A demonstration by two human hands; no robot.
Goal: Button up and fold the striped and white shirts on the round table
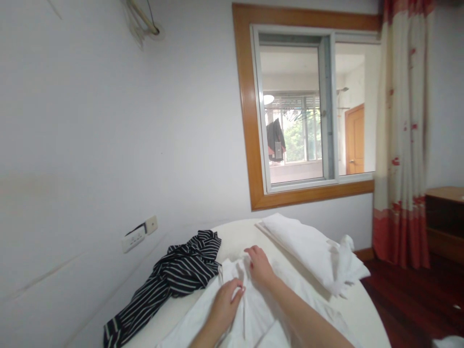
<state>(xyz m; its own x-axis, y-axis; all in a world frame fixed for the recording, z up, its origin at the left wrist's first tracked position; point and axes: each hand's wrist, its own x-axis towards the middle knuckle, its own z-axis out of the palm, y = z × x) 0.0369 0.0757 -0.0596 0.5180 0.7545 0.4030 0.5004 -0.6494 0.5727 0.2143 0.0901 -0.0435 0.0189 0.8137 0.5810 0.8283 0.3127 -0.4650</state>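
A thin white garment (pixel 261 314) lies loosely spread and creased over the near part of the round-edged white surface. My left hand (pixel 225 302) rests on it, thumb and fingertips closed together on a fold of the cloth. Farther forward and to the right, my right hand (pixel 260 266) touches the garment's far end, its fingers stretched out to the left and apart from the thumb. To the left of both hands is a crumpled black garment with white stripes (pixel 181 270).
A folded white cloth (pixel 304 246) lies at the right on the white surface (pixel 232 232). Wall sockets (pixel 134 239) are at the left. Behind are a wood-framed window (pixel 257 145) and a red-and-cream curtain (pixel 402 145). A wooden cabinet (pixel 445 217) stands at the right edge.
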